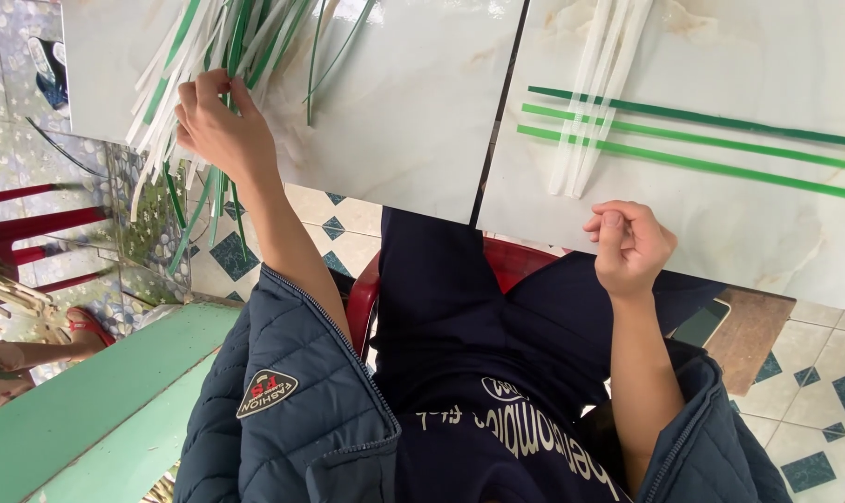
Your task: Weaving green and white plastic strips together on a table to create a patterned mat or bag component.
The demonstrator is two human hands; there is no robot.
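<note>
Overhead, two bare hands work with green and white strips on a pale slab.

Seen from the head camera, the left hand [219, 126] pinches into a loose pile of strips [222, 42] fanned over the slab's [413, 112] near left edge, some ends hanging past it. The right hand [630, 244] is curled loosely shut, holding nothing visible, near three green strips [702, 140] laid parallel across a few white strips [597, 102] on a second slab [748, 233].

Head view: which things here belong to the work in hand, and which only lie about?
In the work:
- left hand in the strip pile
- woven strips by the loosely curled right hand

Lying about:
- phone
- red chair
- green bench
</note>
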